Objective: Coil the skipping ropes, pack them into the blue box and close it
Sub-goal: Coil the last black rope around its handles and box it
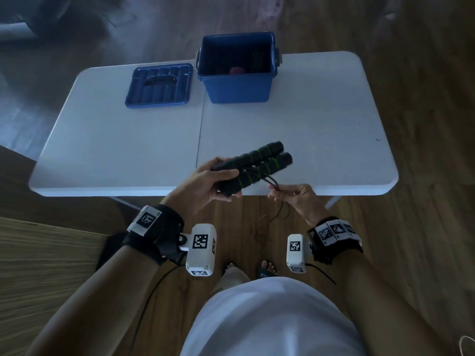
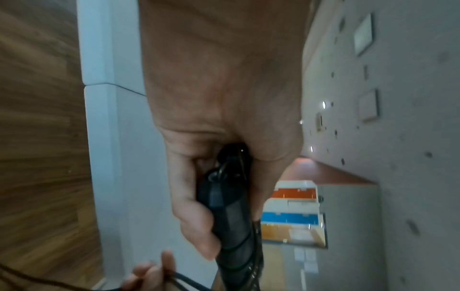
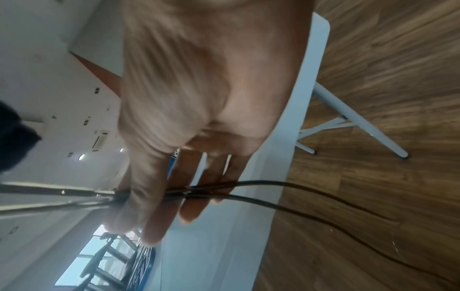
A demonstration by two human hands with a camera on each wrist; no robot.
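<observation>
Mid-task, coiling stage. My left hand [image 1: 205, 182] grips the two black skipping rope handles [image 1: 253, 165] side by side, fingers curled round them, held in the air over the near edge of the tabletop [image 1: 308, 124]. My right hand [image 1: 293, 199] pinches the thin black cord [image 1: 270, 182] right next to the handles; in the right wrist view the cord runs doubled across my fingers [image 3: 196, 196]. The rest of the cord hangs down loose toward the wooden floor, so this rope isn't wound up yet.

The blue box [image 1: 237, 83] stands open at the far edge of the tabletop. Something dark and something reddish lie at the bottom, probably a rope packed already, but it's too dim to tell. The blue lid [image 1: 159, 86] lies flat just left of the box, off it.

Left to do, as I judge it: finish coiling this cord, drop the bundle into the box, put the lid on and latch it. No other ropes show on the tabletop, so this looks like the last one
</observation>
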